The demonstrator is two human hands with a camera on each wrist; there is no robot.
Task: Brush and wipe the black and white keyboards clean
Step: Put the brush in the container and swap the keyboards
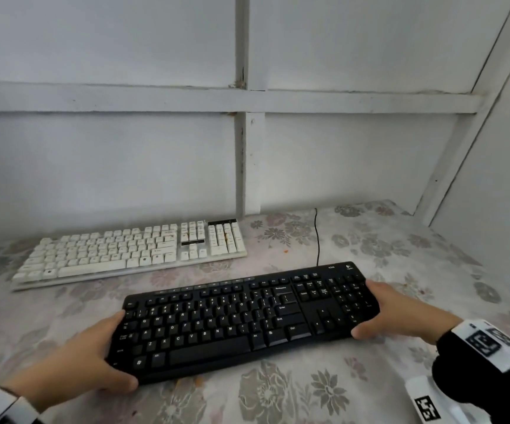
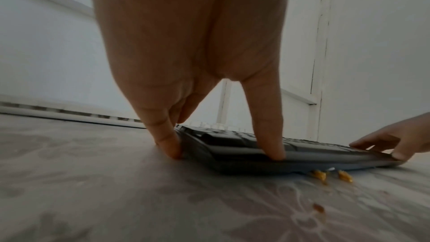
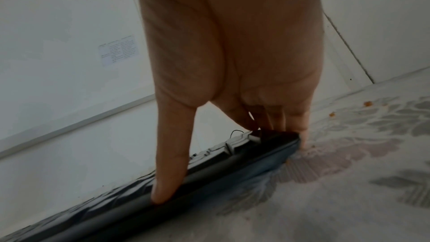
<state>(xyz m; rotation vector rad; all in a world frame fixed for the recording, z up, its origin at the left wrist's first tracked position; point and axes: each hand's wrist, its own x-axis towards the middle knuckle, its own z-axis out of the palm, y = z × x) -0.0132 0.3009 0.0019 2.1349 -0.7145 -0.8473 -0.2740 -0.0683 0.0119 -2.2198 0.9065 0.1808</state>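
Black keyboard (image 1: 247, 319) clamped at 9 and 3 o'clock ends, left hand (image 1: 73, 362) and right hand (image 1: 400, 310) fingers curled round edges, likely to reposition.

Left hand (image 1: 73, 367) fingers past the black keyboard (image 1: 244, 319) left end hidden under it; right hand (image 1: 400, 310) fingertips likewise at the right end. Key legends blurred in wrist views. Orange crumbs (image 2: 330, 175) beside left fingers too blurred to identify.

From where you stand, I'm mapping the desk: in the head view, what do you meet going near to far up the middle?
Floral tablecloth → black keyboard → white keyboard → white panelled wall.
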